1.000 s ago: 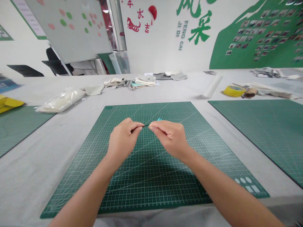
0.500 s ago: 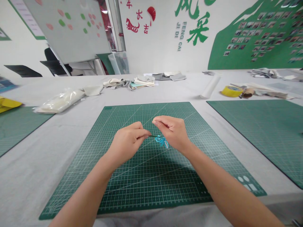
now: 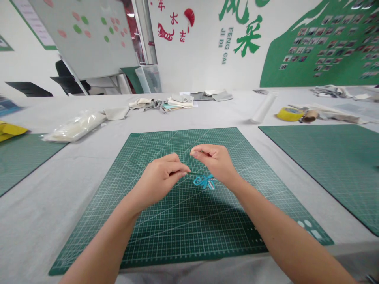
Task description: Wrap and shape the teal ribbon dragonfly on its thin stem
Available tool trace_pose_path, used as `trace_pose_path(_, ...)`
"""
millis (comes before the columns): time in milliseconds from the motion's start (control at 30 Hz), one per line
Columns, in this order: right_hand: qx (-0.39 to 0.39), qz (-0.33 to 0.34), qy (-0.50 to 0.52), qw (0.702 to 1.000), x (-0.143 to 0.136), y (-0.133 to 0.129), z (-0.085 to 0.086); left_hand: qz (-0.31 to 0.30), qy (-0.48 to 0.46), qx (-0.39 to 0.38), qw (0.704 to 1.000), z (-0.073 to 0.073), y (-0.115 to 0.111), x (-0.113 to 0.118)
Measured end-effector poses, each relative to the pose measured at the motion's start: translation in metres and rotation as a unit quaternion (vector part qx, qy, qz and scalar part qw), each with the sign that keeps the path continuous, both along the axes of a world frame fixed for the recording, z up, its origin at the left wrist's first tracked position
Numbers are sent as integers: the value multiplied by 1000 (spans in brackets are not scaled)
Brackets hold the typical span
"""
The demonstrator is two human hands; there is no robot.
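Note:
Above the green gridded cutting mat (image 3: 183,232), my left hand (image 3: 162,175) pinches the end of a thin dark cord (image 3: 195,173). A blue looped ornament (image 3: 205,182) with pale beaded parts hangs by the cord, between my hands and just below them. To its upper right is my right hand (image 3: 214,159), its thumb and forefinger pressed together. Whatever those fingertips hold is too small to name. The cord's far end is hidden near the right hand.
More cutting mats lie to the left (image 3: 23,157) and right (image 3: 331,157). Behind are a plastic-wrapped packet (image 3: 77,127), fabric scraps (image 3: 180,100), a white roll (image 3: 263,108) and yellow tape (image 3: 290,114).
The blue ornament has turned and sits slightly lower, with more of its beaded part showing. My left hand has shifted slightly right; my right hand has moved slightly left and up.

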State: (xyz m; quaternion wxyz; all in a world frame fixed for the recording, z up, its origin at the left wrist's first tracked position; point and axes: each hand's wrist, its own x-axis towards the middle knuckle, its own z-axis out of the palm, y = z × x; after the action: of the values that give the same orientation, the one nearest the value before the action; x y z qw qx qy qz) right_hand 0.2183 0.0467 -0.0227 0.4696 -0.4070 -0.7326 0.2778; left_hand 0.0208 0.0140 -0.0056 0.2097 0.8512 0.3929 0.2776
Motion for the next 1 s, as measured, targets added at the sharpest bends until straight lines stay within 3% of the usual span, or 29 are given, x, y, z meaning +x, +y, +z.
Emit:
trace_pose_path(100, -126, 44, 68, 989, 3, 9, -3, 2, -45, -15, 999, 3, 1, -1)
trace_pose_path(200, -246, 92, 137, 955, 1, 13, -9, 26, -87, -26, 996, 4, 2, -2)
trace_pose_path(367, -330, 95, 183, 921, -9, 10, -17, 97, -154, -34, 983, 2, 5, -3)
trace_pose_path(600, -342, 108, 181, 915, -21, -2, -17, 213, -240, -67, 945, -8, 12, -7)
trace_pose_path(767, -335, 109, 191, 916, -27, -13, -14, 245, -285, -101, 921, -9, 14, -8)
trace_pose_path(1000, -180, 78, 133, 971, -32, -28, -6, 261, -285, -112, 916, -9, 14, -7)
